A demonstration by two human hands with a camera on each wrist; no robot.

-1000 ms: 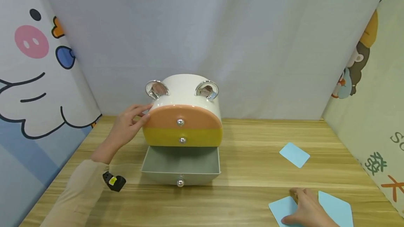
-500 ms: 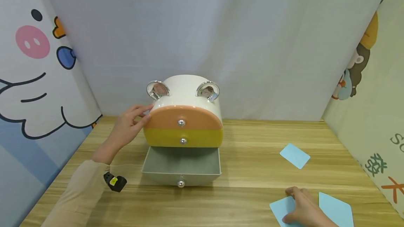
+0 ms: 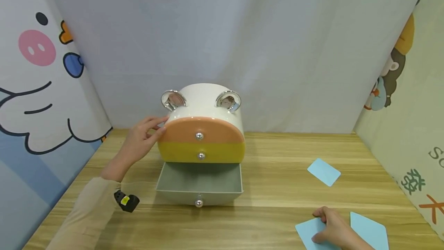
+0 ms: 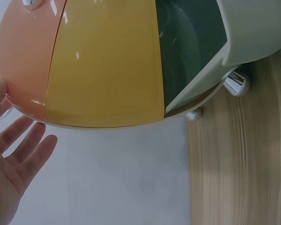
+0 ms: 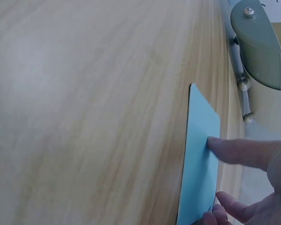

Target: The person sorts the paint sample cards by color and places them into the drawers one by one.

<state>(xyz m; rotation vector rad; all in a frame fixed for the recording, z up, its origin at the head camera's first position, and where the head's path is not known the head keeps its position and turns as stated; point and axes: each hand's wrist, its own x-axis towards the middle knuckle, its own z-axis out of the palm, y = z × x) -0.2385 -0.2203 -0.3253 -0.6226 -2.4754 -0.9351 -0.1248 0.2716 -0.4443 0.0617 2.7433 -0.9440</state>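
A small white cabinet (image 3: 204, 97) with silver ears has an orange top drawer (image 3: 180, 128), a yellow drawer (image 3: 180, 151) and a grey-green bottom drawer (image 3: 173, 197) pulled out. At its left side my left hand (image 3: 138, 140) rests with thumb and fingertips by the orange drawer's edge, fingers spread and fairly straight. At lower right my right hand (image 3: 334, 228) holds a light blue card (image 5: 200, 159) near the tabletop. The thumb presses on the card's face, and the other fingers are bent at its far edge, partly hidden.
A second blue card (image 3: 371, 230) lies right of the right hand, and a smaller one (image 3: 324, 171) lies farther back. The wooden table (image 3: 270, 188) meets a pale curtain (image 3: 295, 68) behind and printed panels at both sides.
My right hand's fingers have shifted slightly left and curled at the card's edge. My left hand, the cabinet and the other cards stay where they were.
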